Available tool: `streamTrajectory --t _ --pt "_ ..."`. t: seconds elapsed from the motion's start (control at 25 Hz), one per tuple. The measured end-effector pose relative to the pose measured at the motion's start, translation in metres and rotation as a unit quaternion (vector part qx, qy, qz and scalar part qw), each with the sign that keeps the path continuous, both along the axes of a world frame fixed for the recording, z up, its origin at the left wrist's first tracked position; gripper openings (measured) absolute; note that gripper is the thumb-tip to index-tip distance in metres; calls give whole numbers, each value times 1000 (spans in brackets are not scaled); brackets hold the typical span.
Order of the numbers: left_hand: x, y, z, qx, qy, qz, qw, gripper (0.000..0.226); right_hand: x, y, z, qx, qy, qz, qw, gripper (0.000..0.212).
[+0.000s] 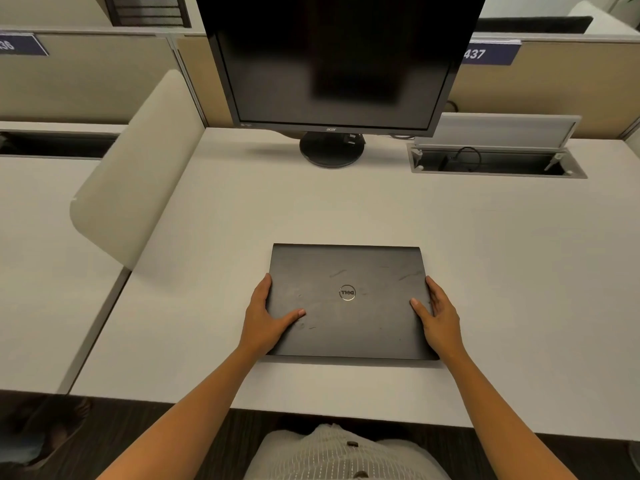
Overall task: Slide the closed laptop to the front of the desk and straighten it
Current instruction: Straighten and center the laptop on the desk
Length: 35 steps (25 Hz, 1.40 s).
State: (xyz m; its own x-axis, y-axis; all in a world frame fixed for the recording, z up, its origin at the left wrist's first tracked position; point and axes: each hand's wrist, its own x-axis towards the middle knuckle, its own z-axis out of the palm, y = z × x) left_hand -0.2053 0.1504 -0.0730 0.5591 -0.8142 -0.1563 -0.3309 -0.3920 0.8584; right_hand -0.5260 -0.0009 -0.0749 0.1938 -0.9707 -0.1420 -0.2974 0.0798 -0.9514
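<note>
A closed black laptop [349, 323] with a round silver logo lies flat on the white desk [207, 306], a short way back from the front edge, its sides nearly square to that edge. My left hand [265, 317] grips its left side, fingers along the edge and thumb on the lid. My right hand [438, 315] grips its right side the same way, thumb resting on the lid.
A dark monitor [336, 64] on a round stand [331, 150] stands at the back of the desk. An open cable hatch [495, 161] sits at the back right. A beige divider panel [138, 174] borders the desk's left side.
</note>
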Motion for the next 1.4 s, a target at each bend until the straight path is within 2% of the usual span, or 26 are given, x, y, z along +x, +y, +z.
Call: streamTrajectory --t 1.4 --pt "7 -3 -2 9 7 -28 1000 113 2 -4 6 30 -11 -13 999 66"
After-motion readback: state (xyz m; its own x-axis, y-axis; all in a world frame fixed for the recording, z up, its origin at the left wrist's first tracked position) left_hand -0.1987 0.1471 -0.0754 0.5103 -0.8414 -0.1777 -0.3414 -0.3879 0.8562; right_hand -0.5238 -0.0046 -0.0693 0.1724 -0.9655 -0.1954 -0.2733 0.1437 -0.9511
